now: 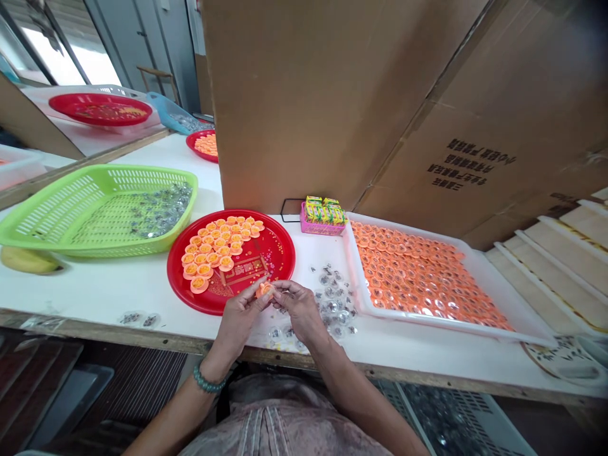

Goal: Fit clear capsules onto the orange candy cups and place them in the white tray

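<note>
Just over the front edge of a red round tray (pixel 280 240), my left hand (pixel 244 310) pinches a small orange round plastic piece (pixel 264 289). My right hand (pixel 300 308) meets it from the other side, its thumb and fingers closed at the piece's edge; whether they also hold a clear part is too small to tell. Rows of similar orange cup-shaped pieces (pixel 209 247) fill the left and back of the red tray. Loose clear round discs (pixel 335 297) with dark marks lie on the white table right beside my right hand.
A white tray (pixel 354 266) of finished-looking orange pieces with clear tops stands at the right. The green basket (pixel 95 247) at the left holds clear discs. A pink box (pixel 323 228) of yellow packets stands against the tall cardboard (pixel 308 114). A banana (pixel 28 260) lies at far left.
</note>
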{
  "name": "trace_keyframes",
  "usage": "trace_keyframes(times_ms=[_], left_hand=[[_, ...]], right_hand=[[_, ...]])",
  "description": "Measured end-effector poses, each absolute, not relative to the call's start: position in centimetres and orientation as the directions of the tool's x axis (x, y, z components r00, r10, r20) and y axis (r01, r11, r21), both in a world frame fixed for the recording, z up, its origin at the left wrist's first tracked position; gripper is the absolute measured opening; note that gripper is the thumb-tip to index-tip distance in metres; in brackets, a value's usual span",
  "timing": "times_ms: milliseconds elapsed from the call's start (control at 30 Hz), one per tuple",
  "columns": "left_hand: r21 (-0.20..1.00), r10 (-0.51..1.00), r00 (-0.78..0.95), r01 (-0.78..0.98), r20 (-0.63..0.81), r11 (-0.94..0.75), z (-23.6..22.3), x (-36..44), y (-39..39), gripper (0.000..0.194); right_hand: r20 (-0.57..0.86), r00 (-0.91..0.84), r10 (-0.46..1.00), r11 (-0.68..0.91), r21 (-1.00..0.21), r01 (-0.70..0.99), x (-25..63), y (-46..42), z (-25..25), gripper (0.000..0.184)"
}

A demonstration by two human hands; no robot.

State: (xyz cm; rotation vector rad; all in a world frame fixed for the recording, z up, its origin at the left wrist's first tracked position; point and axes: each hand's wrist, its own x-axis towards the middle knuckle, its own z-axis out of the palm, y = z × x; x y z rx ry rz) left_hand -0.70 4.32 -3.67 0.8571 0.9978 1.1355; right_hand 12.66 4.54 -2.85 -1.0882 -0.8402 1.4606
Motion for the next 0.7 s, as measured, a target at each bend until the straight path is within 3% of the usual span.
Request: trace_keyframes(times_ms=[267, 533, 600, 700], left_hand=[[0.95, 0.977, 0.139, -0.247, -0.16, 0.19, -4.0, -0.7, 4.5, 0.045], [0.963, 0.983, 0.156, -0.234, -0.1, 0.135, -3.4, -0.5, 4.3, 0.036], [0.955, 0.981, 0.167, -0.259, -0.104, 0.145, -3.0, -0.3, 4.5, 0.04], [0.934, 0.971, 0.2, -0.302, -0.13, 0.188, -2.4, 0.0, 4.9, 0.063]], right_hand=[[-0.096, 0.022, 0.995, -0.092, -0.984, -0.151, 13.1, 5.1, -2.6, 0.016], [-0.096, -0.009, 0.995, -0.096, -0.979, -0.181, 13.4, 5.1, -3.2, 0.013], [-0.086, 0.006, 0.996, -0.084, -0.984, -0.157, 13.6, 5.2, -3.3, 0.017], [-0.049, 0.032, 0.998, -0.049, -0.999, 0.007, 14.4, 5.2, -2.7, 0.031]])
